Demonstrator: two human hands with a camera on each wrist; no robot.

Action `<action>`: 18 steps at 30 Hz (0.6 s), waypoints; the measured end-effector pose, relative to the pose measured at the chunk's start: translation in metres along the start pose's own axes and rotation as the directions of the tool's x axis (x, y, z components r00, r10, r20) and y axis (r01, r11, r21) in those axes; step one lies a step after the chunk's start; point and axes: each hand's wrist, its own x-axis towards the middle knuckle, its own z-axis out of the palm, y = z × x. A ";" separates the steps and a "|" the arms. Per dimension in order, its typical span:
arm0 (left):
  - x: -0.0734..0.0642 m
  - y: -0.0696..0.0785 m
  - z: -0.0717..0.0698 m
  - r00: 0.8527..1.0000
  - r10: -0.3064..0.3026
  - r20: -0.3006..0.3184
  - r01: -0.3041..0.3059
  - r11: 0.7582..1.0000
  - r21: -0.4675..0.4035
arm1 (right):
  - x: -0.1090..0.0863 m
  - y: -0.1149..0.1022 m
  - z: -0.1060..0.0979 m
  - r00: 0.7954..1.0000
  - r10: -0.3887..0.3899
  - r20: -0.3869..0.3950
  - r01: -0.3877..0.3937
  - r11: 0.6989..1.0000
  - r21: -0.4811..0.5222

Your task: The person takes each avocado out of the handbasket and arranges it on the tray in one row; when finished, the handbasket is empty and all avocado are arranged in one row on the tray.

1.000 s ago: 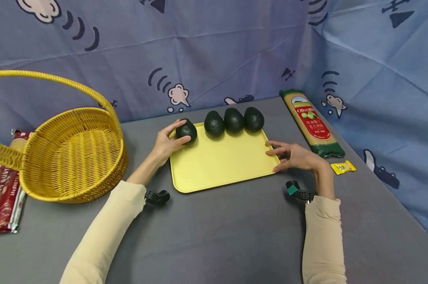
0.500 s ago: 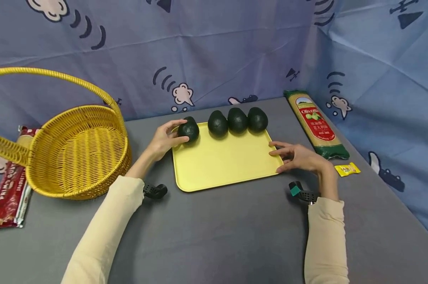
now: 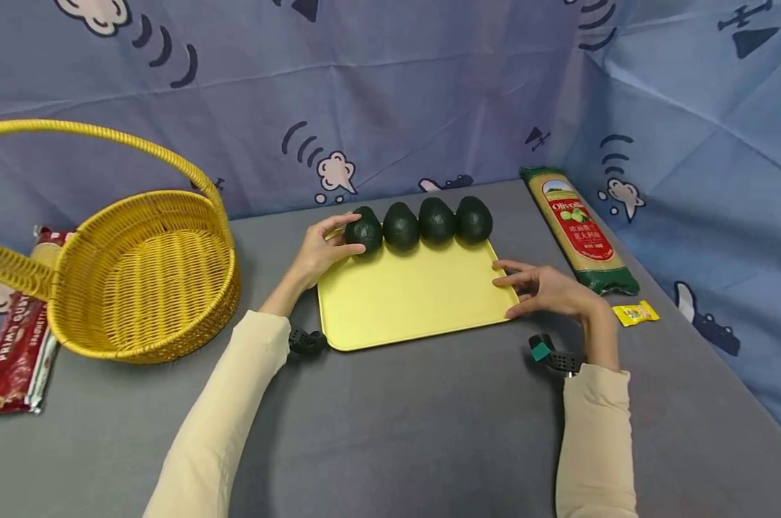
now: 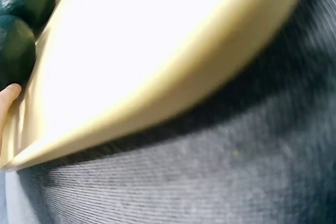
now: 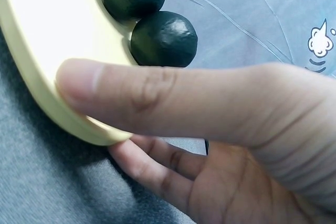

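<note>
Dark green avocados line the back of a yellow tray (image 3: 416,302) in the head view. My left hand (image 3: 322,248) grips the leftmost avocado (image 3: 364,232) between thumb and fingers, close beside the second avocado (image 3: 402,227). In the left wrist view only a fingertip (image 4: 11,92) of that hand shows, against an avocado (image 4: 14,51). My right hand (image 3: 545,289) holds the tray's right edge. The right wrist view shows its thumb (image 5: 121,95) over the rim and fingers (image 5: 157,169) beneath. Two further avocados, one the rightmost avocado (image 3: 473,220), sit at the right end of the row.
A yellow wicker basket (image 3: 228,288) with a tall handle stands at the left, partly over a red spaghetti packet (image 3: 17,345). At the right lie a green-ended pasta packet (image 3: 581,230) and a small yellow wrapper (image 3: 636,313). A patterned curtain (image 3: 390,93) hangs behind.
My left hand has slid its avocado rightward along the tray's back edge, closing the gap to the other avocados. The right hand keeps its hold on the tray. The head view has shifted slightly.
</note>
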 end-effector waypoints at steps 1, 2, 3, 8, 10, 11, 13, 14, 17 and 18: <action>0.000 0.000 0.001 1.000 0.000 -0.003 0.000 1.000 0.000 | 0.000 0.000 0.000 1.000 -0.002 0.004 0.002 1.000 0.001; 0.000 -0.001 0.001 1.000 0.000 -0.005 0.000 1.000 0.002 | -0.001 0.000 0.000 1.000 -0.003 0.006 0.003 1.000 0.005; -0.001 -0.001 0.001 1.000 0.000 -0.007 0.000 1.000 0.007 | -0.001 0.000 0.001 1.000 -0.003 0.006 0.003 1.000 0.005; -0.004 0.002 -0.002 1.000 0.000 -0.011 0.001 0.998 0.067 | 0.003 -0.001 0.000 1.000 0.011 0.014 -0.012 1.000 0.014; -0.003 0.005 -0.003 1.000 0.006 -0.010 -0.005 0.996 0.086 | 0.003 -0.002 0.000 1.000 0.013 0.014 -0.013 1.000 0.015; -0.003 0.007 -0.003 1.000 0.011 -0.010 -0.010 0.996 0.087 | 0.004 -0.002 -0.001 1.000 0.012 0.014 -0.012 1.000 0.015; -0.002 0.011 -0.004 0.999 0.038 -0.020 -0.036 0.993 0.108 | 0.003 -0.003 -0.003 1.000 0.012 0.014 -0.012 1.000 0.013; -0.003 0.013 -0.003 0.998 0.059 -0.029 -0.054 0.989 0.137 | 0.002 -0.005 -0.004 1.000 0.012 0.012 -0.012 1.000 0.013; -0.005 0.020 0.002 0.985 0.160 -0.072 -0.127 0.934 0.335 | -0.003 -0.011 -0.009 0.999 0.047 -0.027 -0.047 0.999 -0.004; -0.006 0.023 0.006 0.977 0.193 -0.089 -0.138 0.895 0.424 | -0.005 -0.015 -0.011 0.997 0.050 -0.056 -0.051 0.999 -0.015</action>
